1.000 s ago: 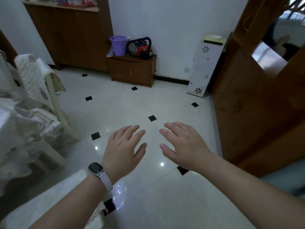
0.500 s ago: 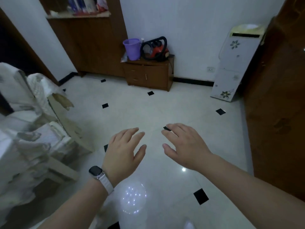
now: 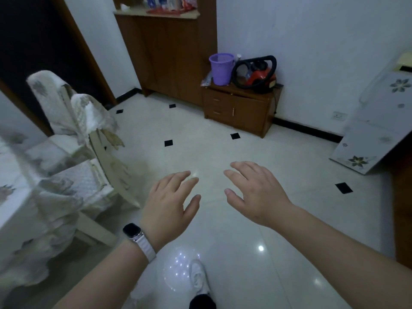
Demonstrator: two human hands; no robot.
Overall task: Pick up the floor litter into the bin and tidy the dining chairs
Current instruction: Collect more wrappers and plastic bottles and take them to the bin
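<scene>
Hands: left hand [image 3: 171, 204] and right hand [image 3: 256, 192] held out side by side, apart, palms down, fingers spread and loose, gripping nothing.
Chairs: two cloth-covered dining chairs [image 3: 73, 121] at left beside table [image 3: 13, 197]; outlines blurred.
Bin: purple bin [image 3: 221, 68] far, on low cabinet [image 3: 240, 108], beside red vacuum [image 3: 258, 74].
Writing: packages [image 3: 169, 3] on far shelf too blurred to read.
Cut off: white shoe [image 3: 198, 277], near edge.

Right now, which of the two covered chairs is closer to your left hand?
The front chair, its slanted leg reaching toward the left hand; the other chair stands behind it, by the dark doorway.
</scene>
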